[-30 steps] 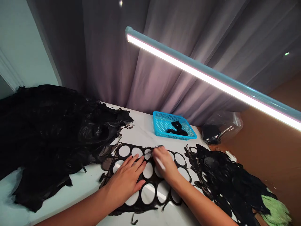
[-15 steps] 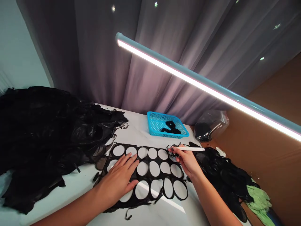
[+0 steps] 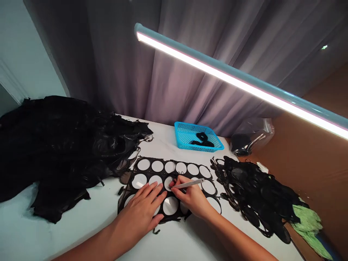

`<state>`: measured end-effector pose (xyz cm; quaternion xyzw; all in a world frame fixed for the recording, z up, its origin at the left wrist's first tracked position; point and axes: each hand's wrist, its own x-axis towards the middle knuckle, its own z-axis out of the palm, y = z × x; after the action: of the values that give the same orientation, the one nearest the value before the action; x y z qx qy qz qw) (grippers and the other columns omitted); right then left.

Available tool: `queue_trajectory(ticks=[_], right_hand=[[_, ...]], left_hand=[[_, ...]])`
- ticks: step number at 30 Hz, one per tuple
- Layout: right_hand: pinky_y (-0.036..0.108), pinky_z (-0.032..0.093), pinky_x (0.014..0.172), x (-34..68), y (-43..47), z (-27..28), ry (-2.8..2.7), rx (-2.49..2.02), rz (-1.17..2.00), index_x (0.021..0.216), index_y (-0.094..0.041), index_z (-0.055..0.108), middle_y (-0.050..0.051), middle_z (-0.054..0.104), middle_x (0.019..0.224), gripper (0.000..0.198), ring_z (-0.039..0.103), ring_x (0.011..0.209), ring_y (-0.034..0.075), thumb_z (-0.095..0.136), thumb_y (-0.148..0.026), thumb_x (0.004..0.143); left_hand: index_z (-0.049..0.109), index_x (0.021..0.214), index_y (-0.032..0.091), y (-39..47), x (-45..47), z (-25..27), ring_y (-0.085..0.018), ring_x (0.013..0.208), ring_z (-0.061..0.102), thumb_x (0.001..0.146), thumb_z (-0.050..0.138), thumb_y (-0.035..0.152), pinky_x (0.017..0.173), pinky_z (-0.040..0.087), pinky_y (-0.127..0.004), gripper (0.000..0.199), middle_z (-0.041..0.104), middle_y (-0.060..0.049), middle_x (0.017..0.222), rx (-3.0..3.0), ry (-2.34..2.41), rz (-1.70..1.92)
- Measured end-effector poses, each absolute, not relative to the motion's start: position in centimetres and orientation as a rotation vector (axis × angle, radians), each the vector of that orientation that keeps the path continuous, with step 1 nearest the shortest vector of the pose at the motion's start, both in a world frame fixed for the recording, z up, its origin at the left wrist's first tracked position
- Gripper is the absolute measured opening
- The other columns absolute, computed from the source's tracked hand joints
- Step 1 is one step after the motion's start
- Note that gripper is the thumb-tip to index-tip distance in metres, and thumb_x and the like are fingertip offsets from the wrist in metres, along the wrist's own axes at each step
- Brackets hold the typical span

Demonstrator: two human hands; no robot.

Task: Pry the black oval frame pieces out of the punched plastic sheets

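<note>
- Head view: left hand (image 3: 144, 206) lies spread on the black holed sheet (image 3: 163, 174), upon the white table (image 3: 163, 145); it should press evenly.
- Right hand (image 3: 191, 197) pinches a white stick-like tool (image 3: 190, 183) over the sheet's middle row; its tip is perhaps near an edge, so small movements are better.

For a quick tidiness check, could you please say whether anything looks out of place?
The black pile on the right seems to spill past the edge of the table towards the green cloth. A small black scrap sticks out below the holed sheet, apart from its neat rows.
</note>
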<state>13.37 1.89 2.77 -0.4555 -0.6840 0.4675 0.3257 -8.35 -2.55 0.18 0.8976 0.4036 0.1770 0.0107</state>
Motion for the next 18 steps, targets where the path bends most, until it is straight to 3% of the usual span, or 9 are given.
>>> queue_trajectory(ticks=[13,18], right_hand=[[0.029,0.04,0.071,13.0,1.4,1.6,-2.06,-1.218,0.893,0.071,-0.021,0.044,0.0,0.059,0.081,0.023,0.051,0.077,0.017,0.055,-0.016,0.09],[0.031,0.04,0.069,12.2,0.3,1.2,-2.292,-1.192,0.565,0.077,-0.022,0.047,0.004,0.056,0.082,0.017,0.048,0.078,0.019,0.048,-0.012,0.091]], left_hand=[[0.045,0.141,0.024,-2.9,-8.3,0.1,-0.031,0.135,0.042,0.089,0.06,0.028,0.112,0.034,-0.048,0.054,0.051,-0.004,0.145,2.729,1.227,0.541],[0.05,0.135,0.025,-2.7,-8.2,0.4,-0.03,0.132,0.045,0.089,0.059,0.028,0.11,0.036,-0.048,0.047,0.053,-0.006,0.142,2.712,1.219,0.592]])
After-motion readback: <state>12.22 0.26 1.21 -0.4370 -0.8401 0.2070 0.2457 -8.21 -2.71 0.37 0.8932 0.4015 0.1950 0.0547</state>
